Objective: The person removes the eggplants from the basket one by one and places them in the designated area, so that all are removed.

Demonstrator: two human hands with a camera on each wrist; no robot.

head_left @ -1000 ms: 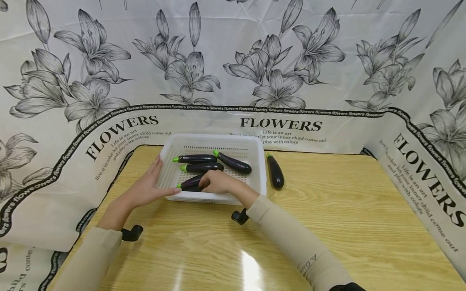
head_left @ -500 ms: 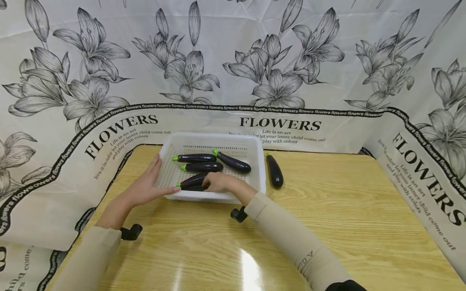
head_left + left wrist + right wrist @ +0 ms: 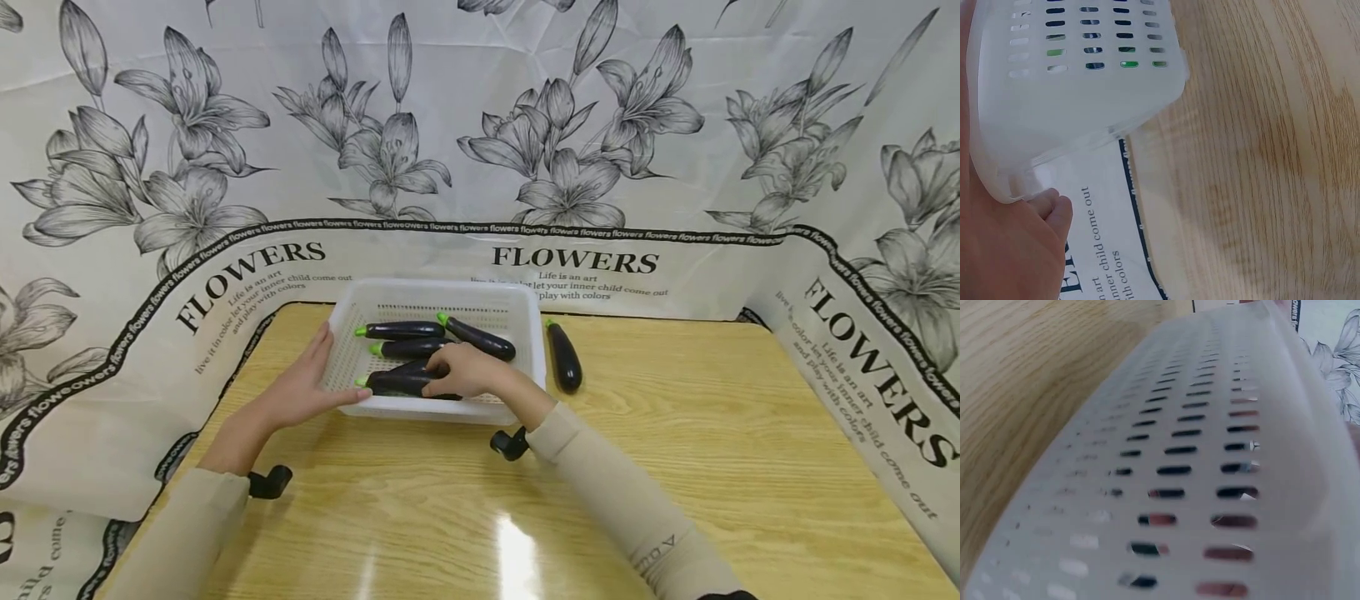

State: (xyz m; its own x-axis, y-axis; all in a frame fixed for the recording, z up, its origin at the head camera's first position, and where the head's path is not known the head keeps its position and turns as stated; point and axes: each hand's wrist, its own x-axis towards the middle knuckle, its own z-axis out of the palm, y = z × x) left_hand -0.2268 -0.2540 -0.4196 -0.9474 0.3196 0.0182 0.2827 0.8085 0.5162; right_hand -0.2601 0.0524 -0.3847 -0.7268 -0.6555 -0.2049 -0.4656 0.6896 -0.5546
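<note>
A white perforated plastic basket (image 3: pixel 530 367) stands on the wooden table, with several dark purple, green-stemmed eggplants inside. My left hand (image 3: pixel 296 390) holds its front left corner, thumb along the front rim and fingers at the left wall. In the left wrist view that hand (image 3: pixel 1013 244) wraps the corner of the basket (image 3: pixel 1085 103). My right hand (image 3: pixel 468 372) reaches over the front rim, its curled fingers gripping the front eggplant (image 3: pixel 397 384). Behind it lie a middle eggplant (image 3: pixel 408 348), a back eggplant (image 3: pixel 405 330) and a slanted eggplant (image 3: pixel 486 343). The basket wall (image 3: pixel 1179 450) hides most of the right hand in its wrist view.
One more eggplant (image 3: pixel 564 358) lies on the table (image 3: pixel 697 433), just right of the basket. A white cloth (image 3: pixel 420 242) printed with flowers and lettering hangs behind the table and along its sides.
My right hand has moved slightly right and up inside the basket. More of the front eggplant shows now, lying along the front wall. The left hand stays on its corner.
</note>
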